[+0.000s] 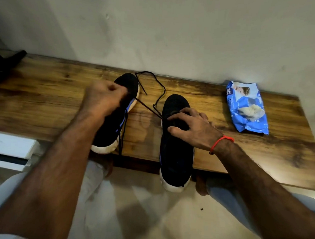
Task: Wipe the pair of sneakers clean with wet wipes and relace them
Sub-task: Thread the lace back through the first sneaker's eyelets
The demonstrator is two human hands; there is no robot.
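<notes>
1. Right sneaker (176,148) overhangs the near edge of the worktop (261,153); heel sits past the lip. Risk, as I judge it: a hard lace pull could tip it off toward the floor.
2. Right hand (194,130) rests on that sneaker's tongue area, fingers curled and pinching at the lace (148,109) by the eyelets. Grip looks clamped on the lace, though the contact is dark.
3. Left sneaker (116,116) lies left of it, heel near the edge, its own lace dangling over the lip; could snag.
4. Left hand (103,97) is fisted above the left sneaker, apparently pulling the taut lace; blurred, so not certain.
5. Slack lace loops far toward the wall; may knot.
6. Wipes pack (247,107) far right, well apart. Open room lies between it and the right sneaker.
</notes>
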